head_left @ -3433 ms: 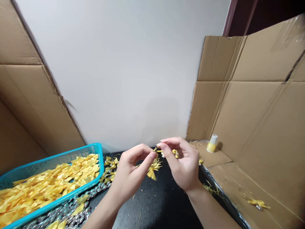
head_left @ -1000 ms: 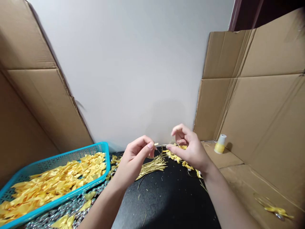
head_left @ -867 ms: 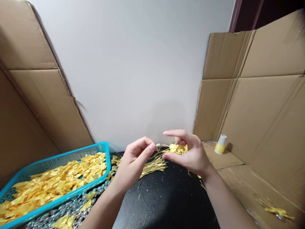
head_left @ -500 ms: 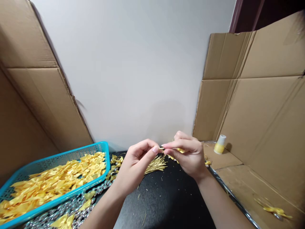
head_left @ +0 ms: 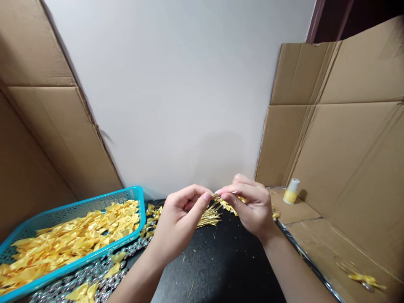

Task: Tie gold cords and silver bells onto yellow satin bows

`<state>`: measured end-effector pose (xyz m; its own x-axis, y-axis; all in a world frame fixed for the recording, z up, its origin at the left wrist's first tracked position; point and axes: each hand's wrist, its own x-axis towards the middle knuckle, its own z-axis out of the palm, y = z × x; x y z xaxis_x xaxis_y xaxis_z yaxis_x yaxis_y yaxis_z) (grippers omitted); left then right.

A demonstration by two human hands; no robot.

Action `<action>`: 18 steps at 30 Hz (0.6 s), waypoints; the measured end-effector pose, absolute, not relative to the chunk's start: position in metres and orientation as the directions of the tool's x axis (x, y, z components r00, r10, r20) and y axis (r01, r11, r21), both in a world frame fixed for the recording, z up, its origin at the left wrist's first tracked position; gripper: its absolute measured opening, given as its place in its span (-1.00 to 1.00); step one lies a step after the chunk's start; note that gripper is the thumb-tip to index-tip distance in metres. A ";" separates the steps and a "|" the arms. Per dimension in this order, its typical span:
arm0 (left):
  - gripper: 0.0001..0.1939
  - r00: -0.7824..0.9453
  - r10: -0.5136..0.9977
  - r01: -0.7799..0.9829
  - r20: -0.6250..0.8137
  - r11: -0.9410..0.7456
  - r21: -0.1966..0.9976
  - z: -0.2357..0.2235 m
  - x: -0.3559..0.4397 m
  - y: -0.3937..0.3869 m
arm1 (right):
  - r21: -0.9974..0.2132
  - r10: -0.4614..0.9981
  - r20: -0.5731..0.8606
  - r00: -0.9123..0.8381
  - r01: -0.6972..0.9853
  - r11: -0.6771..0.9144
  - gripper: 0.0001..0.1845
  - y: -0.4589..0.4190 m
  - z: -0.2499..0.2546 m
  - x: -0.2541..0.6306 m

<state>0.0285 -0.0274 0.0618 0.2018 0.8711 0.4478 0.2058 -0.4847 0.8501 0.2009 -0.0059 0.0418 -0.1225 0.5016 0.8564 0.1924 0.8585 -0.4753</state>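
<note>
My left hand (head_left: 184, 216) and my right hand (head_left: 251, 206) meet over the dark table, thumb and forefinger pinched on each. Between the fingertips shows a short bit of a thin gold twist tie (head_left: 215, 195); the fingers cover most of it. Just below and behind the hands lies a bundle of gold twist ties (head_left: 208, 216). Partly hidden behind my right hand are yellow ribbon bows with shiny beads (head_left: 230, 207).
A turquoise basket (head_left: 142, 206) full of yellow ribbon bows (head_left: 85, 240) stands at left. Silvery bead strings (head_left: 71, 282) lie before it. To the right, a white-and-yellow thread spool (head_left: 291, 191) and a beaded bow (head_left: 366, 280) rest on cardboard (head_left: 315, 235). Cardboard walls flank the table.
The right thumb and fingers have shifted slightly along the gold twist tie, and less of it shows between the fingertips. Both hands stay together in nearly the same place.
</note>
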 end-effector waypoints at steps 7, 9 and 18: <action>-0.73 0.179 0.862 0.279 0.473 -0.506 0.816 0.061 0.029 -0.028 | -0.362 0.411 0.901 -0.138 0.282 0.888 -0.86 -0.007 0.042 0.201; -0.73 0.190 0.864 0.286 0.467 -0.503 0.815 0.061 0.029 -0.028 | -0.350 0.402 0.904 -0.143 0.290 0.891 -0.87 -0.007 0.042 0.201; -0.70 0.174 0.869 0.333 0.463 -0.494 0.803 0.062 0.029 -0.032 | -0.273 0.341 0.929 -0.147 0.352 0.896 -0.87 -0.011 0.045 0.199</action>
<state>0.0289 -0.0316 0.0617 0.1743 0.8691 0.4629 0.3326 -0.4944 0.8031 0.1987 -0.0115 0.0453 -0.1469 0.3406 0.9287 0.3516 0.8955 -0.2728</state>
